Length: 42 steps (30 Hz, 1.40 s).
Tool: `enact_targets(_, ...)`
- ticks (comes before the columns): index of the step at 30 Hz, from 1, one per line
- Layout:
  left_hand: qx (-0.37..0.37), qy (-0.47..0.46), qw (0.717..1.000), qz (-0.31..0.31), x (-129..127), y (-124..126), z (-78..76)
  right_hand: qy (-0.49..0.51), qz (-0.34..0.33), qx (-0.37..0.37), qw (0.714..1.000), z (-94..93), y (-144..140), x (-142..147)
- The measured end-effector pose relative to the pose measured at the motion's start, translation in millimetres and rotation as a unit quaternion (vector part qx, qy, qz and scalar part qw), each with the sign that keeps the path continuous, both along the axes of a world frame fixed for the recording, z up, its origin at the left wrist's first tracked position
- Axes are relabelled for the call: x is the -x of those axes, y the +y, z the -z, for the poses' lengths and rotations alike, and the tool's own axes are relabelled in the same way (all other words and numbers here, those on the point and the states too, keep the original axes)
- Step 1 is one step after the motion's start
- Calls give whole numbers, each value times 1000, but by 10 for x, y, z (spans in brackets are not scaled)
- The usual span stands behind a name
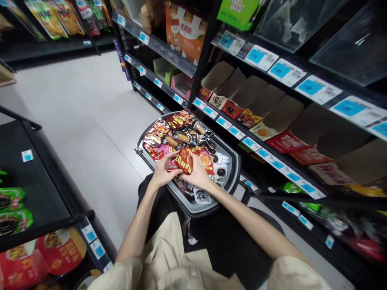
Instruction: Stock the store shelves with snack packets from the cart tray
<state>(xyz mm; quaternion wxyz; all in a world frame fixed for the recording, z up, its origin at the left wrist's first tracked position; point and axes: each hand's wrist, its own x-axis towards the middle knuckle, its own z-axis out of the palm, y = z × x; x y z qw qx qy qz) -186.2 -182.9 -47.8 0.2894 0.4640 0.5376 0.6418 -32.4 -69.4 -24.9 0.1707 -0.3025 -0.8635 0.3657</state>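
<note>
A small red snack packet [183,159] with yellow lettering is between my two hands, above a grey tray-like basket [198,210]. My left hand [165,171] grips its left edge with curled fingers. From the other side, my right hand [198,172] pinches it, covering part of its front. Beneath and around lie brown snack packets [157,133], sausage-like snacks in clear-and-black wrappers [183,137], and another red packet [205,159]. Dark round snacks in clear wrappers [221,172] sit along the right side. A white-and-black packet [202,195] lies near the basket's front.
Shelves with blue price tags [281,70] rise at the right, bearing a row of open cardboard display boxes [250,96]. A low black shelf [39,181] with red packaged bowls [60,249] stands at the left. Pale tiled floor [90,96] runs between them.
</note>
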Motion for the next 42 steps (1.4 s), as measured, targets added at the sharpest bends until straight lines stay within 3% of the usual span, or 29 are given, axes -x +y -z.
enact_targets(3,8,19,1000,2,-14,5,-31,118,30,73,990,-179,46,-9)
enact_targets(5,16,74,997,-4,-21,4,-63,196,61,167,964,-298,65,-4)
enact_targets(7,22,143,990,-5,-25,2,-90,239,104,302,917,-370,68,8)
enact_targets(11,26,224,974,15,-33,1,-96,206,182,560,781,-347,55,30)
enact_targets(13,37,254,966,34,-38,4,-86,186,194,620,737,-304,53,33)
enact_targets(15,56,284,955,58,-47,8,-80,200,190,634,722,-282,43,35)
enact_targets(17,71,306,947,72,-58,10,-83,225,171,620,732,-286,7,41)
enact_targets(23,103,339,933,57,-80,0,-83,210,114,544,805,-265,-160,78)
enact_targets(26,112,357,925,59,-85,0,-69,198,95,519,826,-209,-164,66)
enact_targets(33,112,385,915,55,-101,1,-54,211,106,466,853,-189,-168,73)
enact_targets(42,121,330,932,87,-56,-21,-64,225,110,439,863,-283,-151,103)
